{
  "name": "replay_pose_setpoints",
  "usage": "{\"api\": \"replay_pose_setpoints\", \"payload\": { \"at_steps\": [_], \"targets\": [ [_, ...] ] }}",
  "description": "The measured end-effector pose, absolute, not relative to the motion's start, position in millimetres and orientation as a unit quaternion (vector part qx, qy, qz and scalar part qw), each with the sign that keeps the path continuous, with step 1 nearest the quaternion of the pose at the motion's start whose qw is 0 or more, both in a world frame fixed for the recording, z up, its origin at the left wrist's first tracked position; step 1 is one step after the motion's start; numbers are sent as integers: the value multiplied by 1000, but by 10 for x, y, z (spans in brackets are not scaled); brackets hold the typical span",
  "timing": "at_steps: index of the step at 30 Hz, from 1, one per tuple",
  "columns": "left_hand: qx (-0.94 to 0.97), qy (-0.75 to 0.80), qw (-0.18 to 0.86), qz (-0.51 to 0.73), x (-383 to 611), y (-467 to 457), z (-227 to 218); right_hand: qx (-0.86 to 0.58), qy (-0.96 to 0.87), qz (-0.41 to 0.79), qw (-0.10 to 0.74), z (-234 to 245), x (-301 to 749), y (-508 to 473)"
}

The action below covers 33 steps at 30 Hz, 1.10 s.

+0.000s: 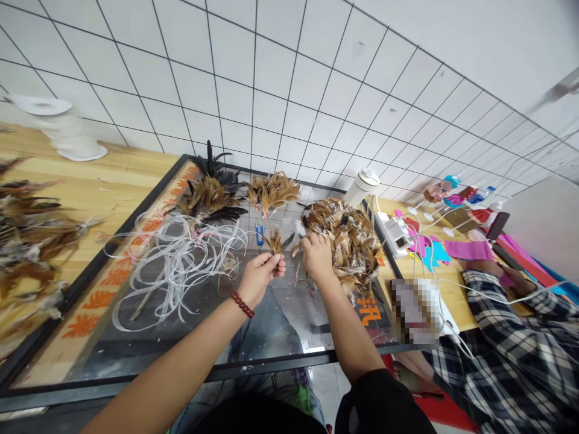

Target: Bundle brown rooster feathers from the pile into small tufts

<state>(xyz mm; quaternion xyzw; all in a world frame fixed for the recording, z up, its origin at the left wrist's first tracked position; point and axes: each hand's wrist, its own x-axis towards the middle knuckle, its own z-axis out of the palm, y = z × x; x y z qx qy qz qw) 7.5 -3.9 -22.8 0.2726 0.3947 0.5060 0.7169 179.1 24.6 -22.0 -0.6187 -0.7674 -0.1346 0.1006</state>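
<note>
My left hand (pixel 260 274), with a red bead bracelet on the wrist, pinches the base of a small bunch of brown feathers (pixel 275 241) held upright. My right hand (pixel 316 256) is curled at the edge of a big loose pile of brown feathers (pixel 350 238), fingers closed among them; what they grip I cannot make out. Two finished feather bundles, one brown and black (pixel 208 199) and one brown (pixel 272 191), lie behind my hands. A tangle of white cord (pixel 174 262) lies to the left on the glass table top (pixel 271 337).
More feather bundles (pixel 31 241) lie on the wooden bench at far left, near a white cord spool (pixel 63 129). A white jar (pixel 362 187), a power strip (pixel 398 235) and coloured paper (pixel 465 248) sit at right. A person in a plaid shirt (pixel 511 355) sits beside me.
</note>
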Motion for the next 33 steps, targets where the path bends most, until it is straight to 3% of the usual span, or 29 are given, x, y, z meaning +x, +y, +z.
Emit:
{"api": "replay_pose_setpoints", "payload": {
  "at_steps": [5, 13, 21, 26, 33],
  "targets": [
    [265, 392, 721, 506, 63, -34, -222, -625, -754, -123, 159, -228, 1834, 191],
    [251, 387, 727, 509, 52, -9, -240, -585, -804, -94, 55, -203, 1752, 195],
    [235, 384, 732, 511, 23, 2, -212, -584, -798, -85, 123, -180, 1734, 128],
    [213, 386, 738, 511, 14, 3, -179, -529, -842, -52, 91, -114, 1796, 112],
    [194, 388, 739, 516, 16, 12, -166, -580, -801, -60, 138, -26, 1867, 76]
  ]
}}
